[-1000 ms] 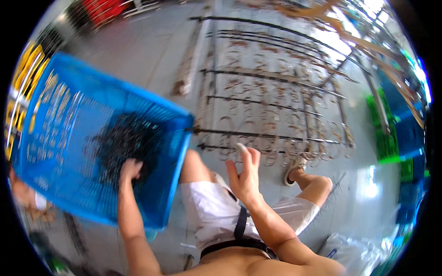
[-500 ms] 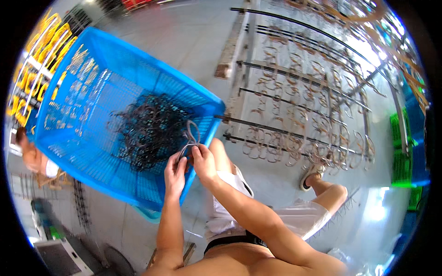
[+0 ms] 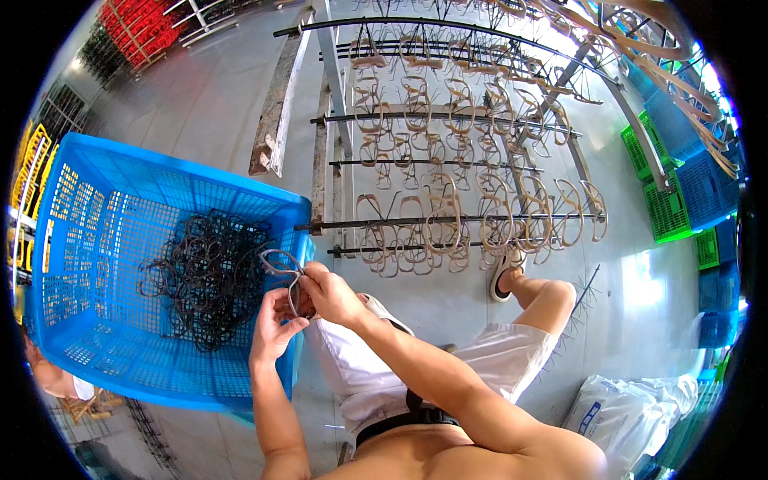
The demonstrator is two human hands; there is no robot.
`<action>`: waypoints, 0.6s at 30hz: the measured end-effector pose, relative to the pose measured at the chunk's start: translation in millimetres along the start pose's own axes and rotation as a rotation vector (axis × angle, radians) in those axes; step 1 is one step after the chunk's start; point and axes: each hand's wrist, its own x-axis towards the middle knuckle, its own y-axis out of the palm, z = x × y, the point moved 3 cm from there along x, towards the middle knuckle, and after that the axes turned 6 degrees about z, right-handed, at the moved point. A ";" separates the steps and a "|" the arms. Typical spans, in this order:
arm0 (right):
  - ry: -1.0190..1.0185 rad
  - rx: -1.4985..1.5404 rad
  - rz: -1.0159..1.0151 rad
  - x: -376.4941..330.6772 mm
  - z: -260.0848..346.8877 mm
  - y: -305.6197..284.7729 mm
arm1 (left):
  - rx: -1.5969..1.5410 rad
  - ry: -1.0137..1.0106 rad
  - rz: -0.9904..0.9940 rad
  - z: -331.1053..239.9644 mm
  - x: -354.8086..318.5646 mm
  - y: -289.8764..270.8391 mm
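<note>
Between my two hands is a pale grey eyeglass frame (image 3: 298, 273), thin-rimmed, with one loop pointing up and left over the basket's edge and the other hanging between my fingers. My left hand (image 3: 272, 326) is closed at its lower side, thumb and fingers pinching toward the lower loop. From the right, my right hand (image 3: 330, 296) grips it near its middle, fingers curled. Just left of my hands, a tangled heap of dark wiry frames (image 3: 212, 276) lies inside a large blue plastic basket (image 3: 184, 172).
Ahead and right stands a rack of black rods (image 3: 448, 220) hung with rows of tan frames (image 3: 442, 210). Green and blue crates (image 3: 668, 212) are stacked at the far right. A white plastic bag (image 3: 620, 420) lies at lower right. Another person (image 3: 52, 376) shows at the left edge.
The view has turned, so the basket sits further left and lower and the rack appears nearer the middle. The frame stays between my hands, with its loops now more spread apart in view.
</note>
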 end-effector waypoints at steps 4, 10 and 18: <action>0.139 0.136 0.080 -0.7 -0.9 2.9 | 0.050 -0.006 0.063 3.2 1.5 -3.5; 0.068 -0.271 0.110 -1.4 23.8 0.9 | 0.447 -0.065 -0.203 3.3 0.5 2.8; -0.135 -0.204 -0.333 -20.4 44.1 -37.7 | -0.304 0.062 -0.406 18.6 12.0 -10.0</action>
